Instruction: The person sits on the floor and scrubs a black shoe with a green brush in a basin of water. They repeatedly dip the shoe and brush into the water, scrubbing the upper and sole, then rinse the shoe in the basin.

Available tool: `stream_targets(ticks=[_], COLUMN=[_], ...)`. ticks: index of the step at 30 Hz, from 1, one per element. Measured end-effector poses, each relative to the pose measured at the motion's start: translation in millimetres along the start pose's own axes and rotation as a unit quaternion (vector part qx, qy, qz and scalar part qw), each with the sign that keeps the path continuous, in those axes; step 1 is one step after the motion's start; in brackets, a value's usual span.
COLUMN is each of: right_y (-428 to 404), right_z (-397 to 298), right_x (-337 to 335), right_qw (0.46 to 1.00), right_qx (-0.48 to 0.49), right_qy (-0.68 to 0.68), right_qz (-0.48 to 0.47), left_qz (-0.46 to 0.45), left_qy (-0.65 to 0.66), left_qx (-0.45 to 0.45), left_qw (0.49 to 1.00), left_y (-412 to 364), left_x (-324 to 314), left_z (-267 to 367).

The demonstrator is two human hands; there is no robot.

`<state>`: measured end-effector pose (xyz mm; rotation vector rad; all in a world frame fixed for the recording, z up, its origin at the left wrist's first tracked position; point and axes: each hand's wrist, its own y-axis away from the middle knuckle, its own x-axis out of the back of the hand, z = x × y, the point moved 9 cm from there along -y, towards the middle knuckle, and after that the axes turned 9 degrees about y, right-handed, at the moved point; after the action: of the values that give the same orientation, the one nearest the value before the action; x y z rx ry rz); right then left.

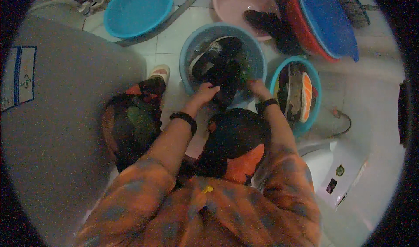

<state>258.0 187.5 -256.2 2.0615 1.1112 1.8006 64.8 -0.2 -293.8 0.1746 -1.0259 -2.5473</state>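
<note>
Dark shoes (pixel 209 55) with pale sole edges lie in a grey-blue plastic basin (pixel 186 67) on the tiled floor before me. At the basin's near left edge, my left hand (pixel 208 92) grips dark material at the near end of the shoes. My right hand (pixel 257 87) is at the right inner side of the basin, blurred, with something green by its fingertips; what it holds is unclear. To the right, a turquoise basin (pixel 317 106) holds more footwear, including a shoe with an orange and white sole (pixel 306 96).
Beyond stand a bright blue basin (pixel 139 10), a pink basin (pixel 232 5) with a dark item over its rim, and red and blue basins (pixel 327 21) by a brush (pixel 358 11). A large grey surface (pixel 81 83) rises at left. A white appliance or box (pixel 340 175) stands at lower right.
</note>
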Motion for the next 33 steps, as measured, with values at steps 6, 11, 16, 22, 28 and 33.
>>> stream_targets(ticks=[6, 11, 16, 22, 28, 33], right_y=[54, 114, 171, 167, 114, 77], right_z=[-17, -59, -123, -138, -105, -46], right_x=[91, 148, 159, 116, 121, 66], right_qw=[0.980, 0.962, 0.941, 0.960, 0.949, 0.971], right_qx=[-0.025, 0.040, 0.204, 0.109, 0.061, 0.013], right_qy=[-0.190, -0.233, -0.147, 0.092, -0.073, -0.209], right_qz=[0.058, 0.137, 0.226, 0.241, 0.300, 0.112], left_qz=[-0.202, -0.169, -0.208, -0.186, -0.163, -0.112], left_qy=[0.123, 0.587, 0.778, 0.640, 0.712, 0.711], left_qx=[0.113, 0.169, 0.134, 0.079, 0.102, 0.091], left_qw=[0.965, 0.773, 0.578, 0.741, 0.675, 0.688], left_y=[49, 74, 39, 48, 17, 34], left_x=[-41, -51, -56, -63, -41, -12], left_z=[68, 121, 119, 109, 92, 101])
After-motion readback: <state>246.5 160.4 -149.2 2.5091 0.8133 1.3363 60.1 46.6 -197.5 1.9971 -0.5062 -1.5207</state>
